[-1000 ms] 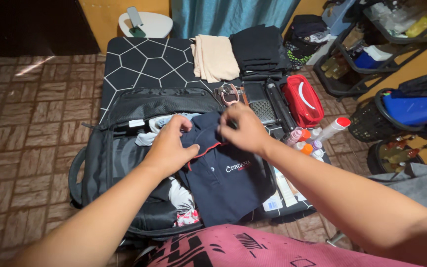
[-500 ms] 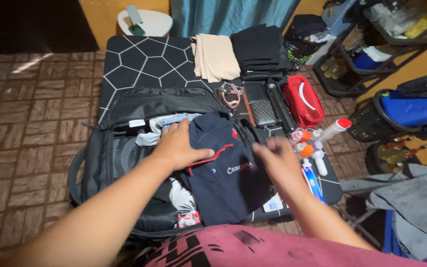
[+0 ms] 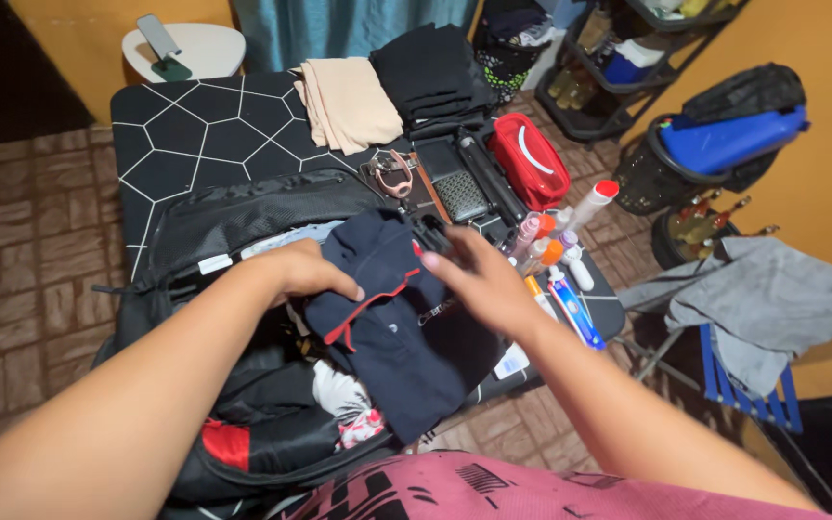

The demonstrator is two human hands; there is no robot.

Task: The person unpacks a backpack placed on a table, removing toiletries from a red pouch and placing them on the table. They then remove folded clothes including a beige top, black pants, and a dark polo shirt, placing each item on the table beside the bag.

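- Open black suitcase (image 3: pixel 243 217): lies on the black table (image 3: pixel 195 125) with white hexagon lines. It holds a folded navy polo shirt (image 3: pixel 392 327) with red trim, a floral garment (image 3: pixel 344 395) beneath it and a red-and-black item (image 3: pixel 233 438) near the front edge. Pale fabric shows under the lid edge.
- Left hand (image 3: pixel 296 273): rests at the shirt's left edge, fingers curled narrowly over the fabric fold; whether it pinches the cloth cannot be told.
- Right hand (image 3: pixel 479 279): lies flat on the shirt's right half, fingers extended and slightly spread, pressing and holding nothing.
- Red pouch (image 3: pixel 530 159): closed, on the table's right side; contents not visible.
- Beside the pouch: a dark case (image 3: pixel 455 188), a black umbrella (image 3: pixel 488 173), and small bottles (image 3: pixel 546 241) with toothpaste tubes (image 3: pixel 570 308) clustered near the right hand.
- Rear of table: a beige folded stack (image 3: pixel 344 101) and a black folded stack (image 3: pixel 430 77), side by side.
- Hidden or unclear: the shirt's chest print is covered by the right hand; the suitcase's lower compartment is blocked by both forearms; the shelf rack (image 3: pixel 618 58) at top right is cut off by the frame.
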